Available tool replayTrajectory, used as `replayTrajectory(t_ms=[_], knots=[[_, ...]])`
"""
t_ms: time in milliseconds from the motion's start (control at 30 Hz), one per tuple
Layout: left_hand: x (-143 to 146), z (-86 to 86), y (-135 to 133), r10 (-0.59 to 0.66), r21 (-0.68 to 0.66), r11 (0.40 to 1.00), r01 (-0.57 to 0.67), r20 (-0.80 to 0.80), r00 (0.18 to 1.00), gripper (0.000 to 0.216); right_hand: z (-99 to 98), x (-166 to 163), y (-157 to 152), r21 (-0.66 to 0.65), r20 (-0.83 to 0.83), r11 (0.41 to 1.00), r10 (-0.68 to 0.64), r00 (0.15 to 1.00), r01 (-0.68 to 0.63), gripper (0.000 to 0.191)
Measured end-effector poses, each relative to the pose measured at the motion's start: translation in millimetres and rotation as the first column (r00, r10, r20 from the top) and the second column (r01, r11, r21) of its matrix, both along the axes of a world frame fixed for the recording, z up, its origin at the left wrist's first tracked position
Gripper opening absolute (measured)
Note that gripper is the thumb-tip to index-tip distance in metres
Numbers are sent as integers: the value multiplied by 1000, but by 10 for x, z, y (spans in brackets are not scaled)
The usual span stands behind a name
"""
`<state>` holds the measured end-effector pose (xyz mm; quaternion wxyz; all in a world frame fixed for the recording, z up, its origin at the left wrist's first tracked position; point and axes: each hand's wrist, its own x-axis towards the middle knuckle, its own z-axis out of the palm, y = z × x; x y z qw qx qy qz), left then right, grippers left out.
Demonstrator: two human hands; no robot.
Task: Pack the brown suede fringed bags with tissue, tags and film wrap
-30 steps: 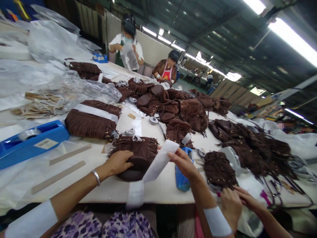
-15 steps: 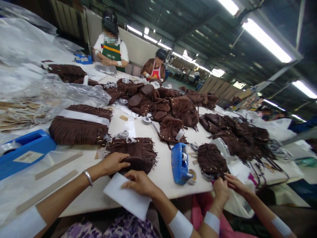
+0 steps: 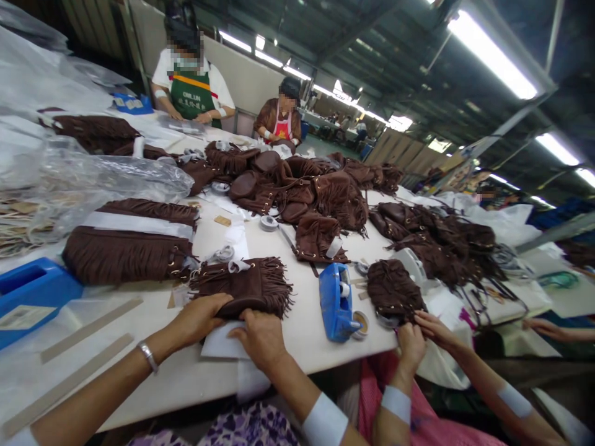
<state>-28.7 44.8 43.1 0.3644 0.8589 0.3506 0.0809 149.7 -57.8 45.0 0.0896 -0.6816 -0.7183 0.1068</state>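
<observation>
The left hand [image 3: 202,319] is closed on the near left edge of a brown fringed bag [image 3: 246,282], thumb and fingers against its smooth rounded end. The right hand [image 3: 263,341] is bent over the same end, thumb reaching across a white sheet [image 3: 222,347] that lies just below the bag; its fingertips are partly hidden, so I cannot tell whether it grips the bag, the sheet or both. The bag lies on its side on the pale table [image 3: 304,316], close to the near edge, with its fringe spread to the right. A silver bracelet [image 3: 149,357] circles the left wrist.

Beyond the left hand is a larger fringed bag [image 3: 125,254] with a white band around it, and nearer the person two flat grey strips [image 3: 90,331] lie apart. To the right of the held bag stands a blue tape dispenser [image 3: 333,303], a tape roll [image 3: 360,325] beside it. Further right, a co-worker's hands [image 3: 411,344] are at a small brown bag [image 3: 395,288]. Across the middle spreads a heap of brown bags [image 3: 297,189]; behind it are a person in a green apron [image 3: 191,96] and another in a red one.
</observation>
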Motion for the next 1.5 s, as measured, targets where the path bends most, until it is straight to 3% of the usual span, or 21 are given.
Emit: replayTrajectory(t_ms=[200, 267, 367, 467, 567, 633, 733, 800, 900, 1033, 1167, 1267, 1367, 1500], knots=[[12, -41, -71, 14, 38, 999, -14, 9, 1000, 31, -107, 364, -244, 219, 154, 975, 0, 988, -34, 17], [9, -36, -71, 13, 45, 999, -13, 12, 1000, 36, -149, 507, -337, 254, 136, 966, -75, 988, 39, 18], [1, -28, -64, 16, 56, 998, -16, 14, 1000, 43, -237, 649, -458, 319, 45, 926, -226, 973, 200, 33], [-5, -22, -59, 17, 63, 998, -18, 13, 1000, 48, -294, 704, -548, 398, -95, 830, -387, 917, 391, 42], [-3, -19, -58, 10, 64, 998, -11, 13, 1000, 48, -243, 680, -583, 464, -158, 766, -423, 893, 445, 50], [1, -20, -61, 8, 62, 998, -8, 14, 1000, 45, -152, 647, -545, 457, -122, 812, -347, 930, 364, 62], [3, -29, -63, 8, 60, 998, -9, 13, 1000, 43, 23, 672, -375, 329, -56, 937, -107, 993, 120, 69], [-3, -45, -61, 7, 57, 998, -7, 10, 1000, 43, 148, 782, -199, 200, -96, 980, 41, 995, -21, 57], [-20, -95, -45, 9, 54, 998, -9, -4, 1000, 46, 335, 1036, 120, 53, -207, 992, 126, 970, -118, 31], [-32, -167, -14, 20, 64, 998, -18, -33, 999, 55, 525, 1273, 494, 16, -265, 997, 82, 961, -81, 14], [-33, -177, -12, 6, 76, 997, -3, -31, 999, 54, 534, 1226, 392, 151, -262, 970, -147, 954, 191, 24], [-40, -166, -33, -8, 84, 996, 8, -3, 1000, 53, 326, 1043, -69, 210, -335, 864, -376, 864, 457, 22], [-47, -156, -42, -25, 85, 996, 24, 20, 999, 50, -11, 793, -543, -87, -485, 856, -483, 730, 509, 34], [-53, -112, -27, -68, 87, 994, 65, 30, 997, 51, -361, 460, -735, -406, -716, 779, -596, 363, 478, 32]])
